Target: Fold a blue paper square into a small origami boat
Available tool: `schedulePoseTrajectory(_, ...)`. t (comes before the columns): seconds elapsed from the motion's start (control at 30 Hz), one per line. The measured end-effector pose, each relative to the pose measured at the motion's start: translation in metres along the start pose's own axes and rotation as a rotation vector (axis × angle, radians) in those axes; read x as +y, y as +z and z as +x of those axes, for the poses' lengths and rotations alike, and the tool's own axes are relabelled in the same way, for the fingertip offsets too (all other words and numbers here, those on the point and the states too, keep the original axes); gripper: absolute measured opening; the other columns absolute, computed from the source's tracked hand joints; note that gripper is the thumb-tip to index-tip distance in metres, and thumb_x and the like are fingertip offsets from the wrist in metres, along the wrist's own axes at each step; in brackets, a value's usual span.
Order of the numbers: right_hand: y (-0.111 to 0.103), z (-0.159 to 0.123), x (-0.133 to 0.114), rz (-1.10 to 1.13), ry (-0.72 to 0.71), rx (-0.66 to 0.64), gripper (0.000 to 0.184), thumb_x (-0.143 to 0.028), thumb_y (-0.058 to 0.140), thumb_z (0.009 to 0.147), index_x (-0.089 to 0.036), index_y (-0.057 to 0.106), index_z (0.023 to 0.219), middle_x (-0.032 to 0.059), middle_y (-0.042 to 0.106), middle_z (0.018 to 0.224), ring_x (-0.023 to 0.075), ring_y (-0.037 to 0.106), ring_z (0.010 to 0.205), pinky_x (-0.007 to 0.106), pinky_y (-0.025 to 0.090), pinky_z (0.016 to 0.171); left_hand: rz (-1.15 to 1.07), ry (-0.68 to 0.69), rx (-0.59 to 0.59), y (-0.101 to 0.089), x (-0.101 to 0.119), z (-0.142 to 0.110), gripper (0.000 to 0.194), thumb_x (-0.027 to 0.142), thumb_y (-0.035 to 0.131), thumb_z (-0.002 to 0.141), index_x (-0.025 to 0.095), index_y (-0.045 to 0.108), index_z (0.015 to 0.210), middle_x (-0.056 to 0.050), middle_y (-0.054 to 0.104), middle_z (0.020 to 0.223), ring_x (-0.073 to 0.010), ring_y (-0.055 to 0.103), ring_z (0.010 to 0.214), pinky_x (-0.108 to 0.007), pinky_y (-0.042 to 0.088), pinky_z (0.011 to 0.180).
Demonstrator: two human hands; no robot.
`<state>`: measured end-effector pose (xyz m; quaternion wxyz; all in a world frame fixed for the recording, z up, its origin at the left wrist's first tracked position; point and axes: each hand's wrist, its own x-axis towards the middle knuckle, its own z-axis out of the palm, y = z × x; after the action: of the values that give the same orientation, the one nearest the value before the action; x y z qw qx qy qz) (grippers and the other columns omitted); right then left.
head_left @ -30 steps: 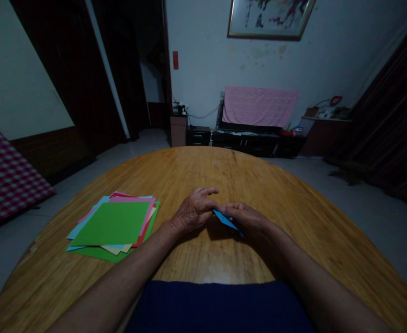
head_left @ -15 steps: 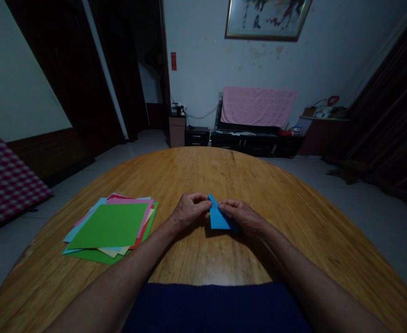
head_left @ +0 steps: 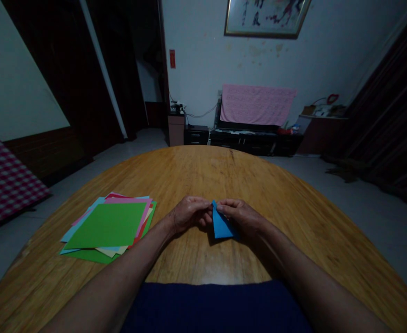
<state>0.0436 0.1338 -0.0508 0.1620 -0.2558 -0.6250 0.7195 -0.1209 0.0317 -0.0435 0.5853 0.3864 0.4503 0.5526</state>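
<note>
Two hands are brought together over the surface (head_left: 203, 172), with one folded blue paper (head_left: 223, 227) held between them, near the middle and in front of the person. By the right hand (head_left: 244, 216), the paper is clamped between thumb and fingers along its upper right side. By the left hand (head_left: 191, 214), the narrow top end is pinched at the fingertips, with the other fingers curled beneath; how firmly that grip is pressed cannot be told.

A second ago, the paper was seen almost edge-on as a thin slanted strip, and the left fingers were spread above it. Its broad face has since been turned to view. Compared with half a second ago, the pointed top has been brought more upright, less of it is seen above the fingers, and the bottom edge is set lower.

The stack of coloured sheets (head_left: 108, 225), topped by a green square, has been left unmoved on the surface, to the left of the left forearm (head_left: 120, 277).
</note>
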Motion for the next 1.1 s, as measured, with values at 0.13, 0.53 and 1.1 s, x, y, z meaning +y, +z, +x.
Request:
schedulePoseTrajectory(0.13,-0.0022,-0.0019,0.0003,-0.017,0.019,-0.051,0.030,-0.045,0.074,0.069,-0.019,0.063,0.080,0.0003,0.058,0.068,0.0120,0.049,0.059,0.027,0.037,0.057,-0.028,-0.057,-0.070,-0.0056,-0.0028,-0.0008,0.032,0.039,0.069,0.073,0.007,0.065,0.076,-0.007,0.065,0.060,-0.0103,0.059,0.046,-0.020,0.045,0.047)
schedulePoseTrajectory(0.53,-0.0003,-0.0046,-0.0048,-0.160,0.038,-0.068,0.032,-0.048,0.073,0.069,-0.018,0.065,0.078,0.0003,0.057,0.066,0.0101,0.046,0.054,0.024,0.033,0.051,-0.027,-0.075,-0.061,-0.0078,-0.0058,-0.0004,0.029,0.031,0.073,0.071,0.012,0.060,0.088,-0.003,0.065,0.058,-0.0110,0.059,0.045,-0.020,0.048,0.045)
schedulePoseTrajectory(1.1,0.0027,-0.0069,-0.0072,-0.185,0.047,-0.035,0.030,-0.046,0.072,0.067,-0.019,0.061,0.072,-0.0003,0.054,0.061,0.0102,0.041,0.053,0.024,0.029,0.049,-0.031,-0.069,-0.105,-0.0095,-0.0075,-0.0010,0.029,0.029,0.072,0.070,0.014,0.062,0.093,-0.002,0.064,0.061,-0.0111,0.059,0.050,-0.024,0.049,0.050)
